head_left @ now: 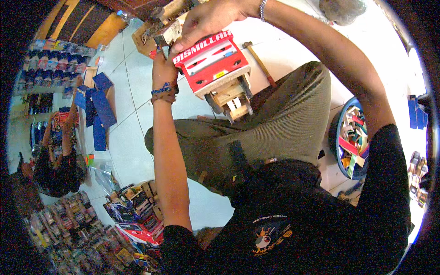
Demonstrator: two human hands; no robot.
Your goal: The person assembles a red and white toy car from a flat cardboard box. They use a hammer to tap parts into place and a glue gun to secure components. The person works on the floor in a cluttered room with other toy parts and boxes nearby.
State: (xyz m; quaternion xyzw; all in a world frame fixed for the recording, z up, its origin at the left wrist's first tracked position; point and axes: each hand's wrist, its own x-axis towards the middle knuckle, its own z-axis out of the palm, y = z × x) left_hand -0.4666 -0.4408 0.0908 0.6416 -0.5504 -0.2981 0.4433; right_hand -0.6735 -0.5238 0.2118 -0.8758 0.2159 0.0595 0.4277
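Note:
A wooden toy truck [215,62] with a red and white painted panel is held up above my crossed legs. Bare wood, dark wheels and a pale frame show on its near underside. My left hand [164,68] grips it at its left edge, below a blue beaded bracelet. Reaching over from the right, my right hand [208,22] has its thumb pressed at the truck's upper left corner. Its other fingers are partly hidden. By the fingertips is a small red and grey bit I cannot make out. A hammer [260,64] lies just right of the truck.
A dark blue tub [337,151] of coloured wood scraps stands at my right. Blue boards [103,107] lie on the tiles at left, near another person [57,165] handling a red toy. More toy trucks [137,211] are stacked at lower left. An open box [144,41] sits beyond.

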